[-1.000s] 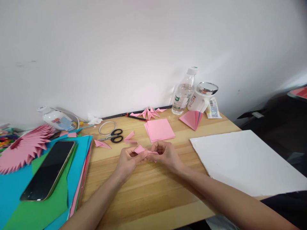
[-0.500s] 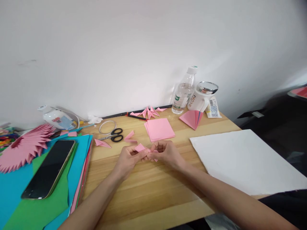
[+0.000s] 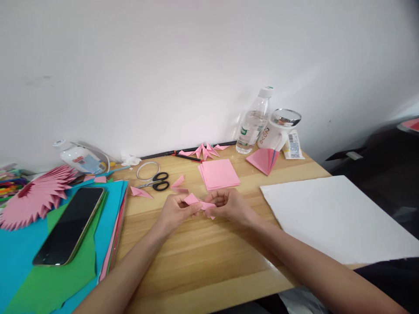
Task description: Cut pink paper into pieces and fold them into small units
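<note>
A small folded piece of pink paper is pinched between both hands above the wooden table. My left hand is closed on its left end, thumb on top. My right hand is closed on the right end, its fingertips curled near the paper's middle. Just beyond lies a stack of square pink paper sheets. Two folded pink paper pieces, one near my left hand and another further left, rest by the black-handled scissors.
On the left, a phone lies on green and blue paper, beside a pleated pink paper fan. Along the wall stand a water bottle and a white mug. A white board covers the table's right side.
The right fingers have shifted slightly, showing more of the pink paper's middle. Both hands keep their hold. The whole view has moved a little.
</note>
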Tool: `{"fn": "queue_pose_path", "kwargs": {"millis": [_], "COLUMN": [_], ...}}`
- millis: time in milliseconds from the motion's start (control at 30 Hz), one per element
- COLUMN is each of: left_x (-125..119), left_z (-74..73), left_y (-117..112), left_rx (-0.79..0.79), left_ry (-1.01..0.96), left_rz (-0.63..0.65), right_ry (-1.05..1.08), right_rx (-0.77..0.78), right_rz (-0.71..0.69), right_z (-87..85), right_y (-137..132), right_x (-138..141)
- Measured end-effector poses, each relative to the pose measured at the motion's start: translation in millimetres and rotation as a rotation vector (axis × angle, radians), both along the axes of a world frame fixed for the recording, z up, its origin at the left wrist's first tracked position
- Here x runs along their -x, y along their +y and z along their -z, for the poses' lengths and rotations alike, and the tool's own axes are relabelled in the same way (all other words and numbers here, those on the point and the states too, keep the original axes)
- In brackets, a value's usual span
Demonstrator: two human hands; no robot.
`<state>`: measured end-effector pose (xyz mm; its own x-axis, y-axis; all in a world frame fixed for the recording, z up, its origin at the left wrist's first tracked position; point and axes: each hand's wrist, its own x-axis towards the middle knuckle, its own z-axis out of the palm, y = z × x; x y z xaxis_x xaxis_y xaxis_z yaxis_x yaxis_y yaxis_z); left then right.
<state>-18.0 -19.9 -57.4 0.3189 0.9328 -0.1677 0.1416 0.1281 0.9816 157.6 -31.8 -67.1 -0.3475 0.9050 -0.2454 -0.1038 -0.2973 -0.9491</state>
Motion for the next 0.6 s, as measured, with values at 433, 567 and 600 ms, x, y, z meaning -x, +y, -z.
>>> {"fn": "queue_pose_path", "kwargs": {"millis": [433, 567, 600], "left_x": [1.5, 3.3, 3.7], "left_z": [4.4, 7.1, 7.1], "left_y": [3.3, 4.8, 5.2], "left_rx": [-0.089, -0.102, -0.104], "left_ry": [-0.003, 0.013, 0.009], "left_rz": [0.030, 0.050, 0.052], "right_ry": [-0.011, -0.044, -0.053], "right_rx": [0.002, -0.018, -0.029], "right_rz": [0.013, 0.027, 0.036], "right_z": [0.3, 2.5, 3.2], "right_y": [2.4, 2.3, 2.1], "right_x": [0.4, 1.2, 1.6]}}
